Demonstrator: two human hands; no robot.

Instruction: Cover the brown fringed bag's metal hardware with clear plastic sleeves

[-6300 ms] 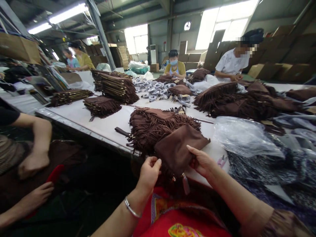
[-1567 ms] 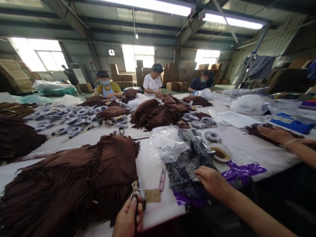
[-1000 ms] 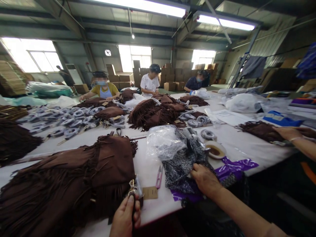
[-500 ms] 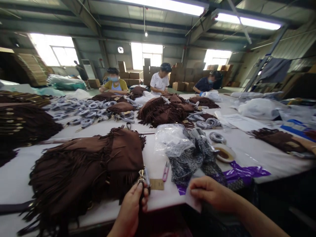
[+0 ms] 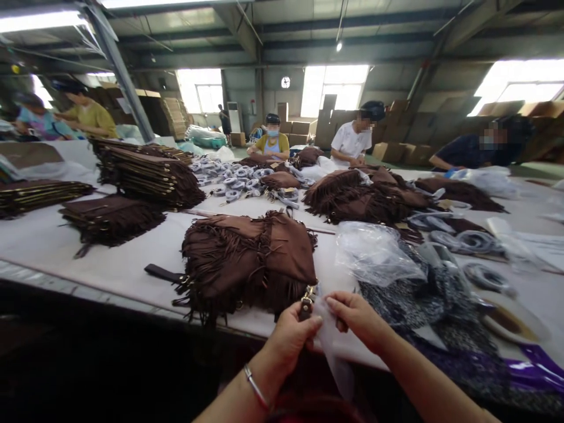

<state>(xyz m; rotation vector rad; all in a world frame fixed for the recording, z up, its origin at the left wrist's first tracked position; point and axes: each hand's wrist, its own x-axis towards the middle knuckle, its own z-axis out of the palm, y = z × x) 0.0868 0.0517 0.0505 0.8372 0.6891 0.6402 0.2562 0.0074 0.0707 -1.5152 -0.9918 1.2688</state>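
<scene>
A brown fringed bag [image 5: 247, 252] lies flat on the table in front of me. At its near right corner, my left hand [image 5: 288, 338] is closed on a brown strap end [image 5: 305, 308] with a gold-coloured metal clasp [image 5: 309, 291]. My right hand [image 5: 359, 317] pinches a thin, translucent white sheet [image 5: 331, 358] between thumb and fingers. The sheet hangs down past the table edge, right beside the strap end and close to my left fingertips. A dark strap [image 5: 165, 274] sticks out from the bag's left side.
Crumpled clear plastic [image 5: 374, 249], grey speckled fabric [image 5: 396, 294] and a tape roll [image 5: 513, 320] lie to the right. Stacked brown bags [image 5: 145, 176] stand at the left. Wrapped grey coils [image 5: 238, 179] and more fringed bags [image 5: 352, 197] lie farther back. Several people work beyond.
My view has turned left. My right hand has brought the white sheet over to the strap end held by my left hand. The pink thread snips and cardboard tag no longer show.
</scene>
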